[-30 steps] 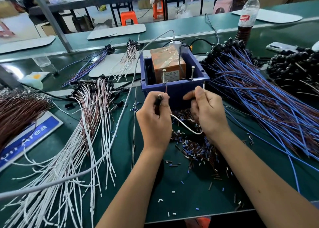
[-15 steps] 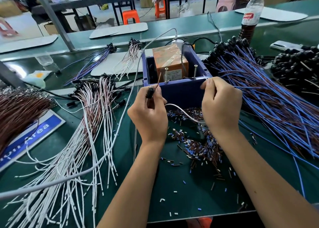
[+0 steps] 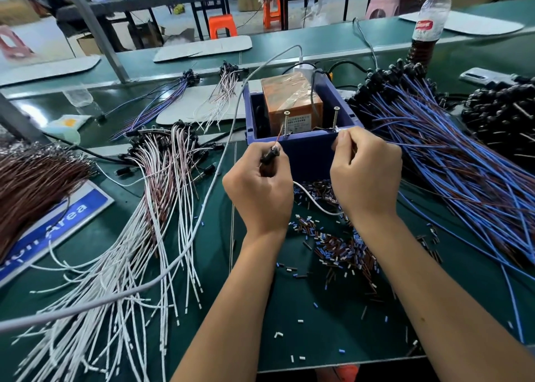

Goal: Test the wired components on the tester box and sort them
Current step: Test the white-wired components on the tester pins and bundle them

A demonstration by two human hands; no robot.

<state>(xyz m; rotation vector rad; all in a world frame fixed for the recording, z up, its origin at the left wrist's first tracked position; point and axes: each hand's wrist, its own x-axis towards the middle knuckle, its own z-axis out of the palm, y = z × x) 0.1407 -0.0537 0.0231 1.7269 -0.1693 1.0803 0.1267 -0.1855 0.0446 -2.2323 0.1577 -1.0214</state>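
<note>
We see a green table (image 3: 333,338) that fills most of the view and carries every heap of wire. On its right side lies the biggest heap, a spread of blue-wired components (image 3: 451,161) whose black ends point toward the far edge, with a mound of black components (image 3: 503,115) beyond it. On the left a fan of white-wired components (image 3: 139,251) runs from black heads near the middle down to the near edge, and a brown wire bundle (image 3: 31,179) lies over a blue sign (image 3: 58,225) at the far left. In the middle stands the tester box (image 3: 301,138), a blue open-topped tub with an orange block (image 3: 289,103) inside and two upright screws (image 3: 335,119) rising by its near wall. A plastic bottle (image 3: 428,22) stands behind on the right. Before the box, scattered small cut sleeve pieces (image 3: 333,242) in brown, blue and white litter the table.

Our left hand (image 3: 260,190) has its fingers curled round the black body of one wired component (image 3: 270,155), whose bare lead points up toward the left screw; whether it touches we cannot tell. Our right hand (image 3: 364,173) pinches the other end of that component's white wire (image 3: 315,205) with curled fingers at the box's near right corner, just beside the right screw. The wire sags in a loop between both hands.
</note>
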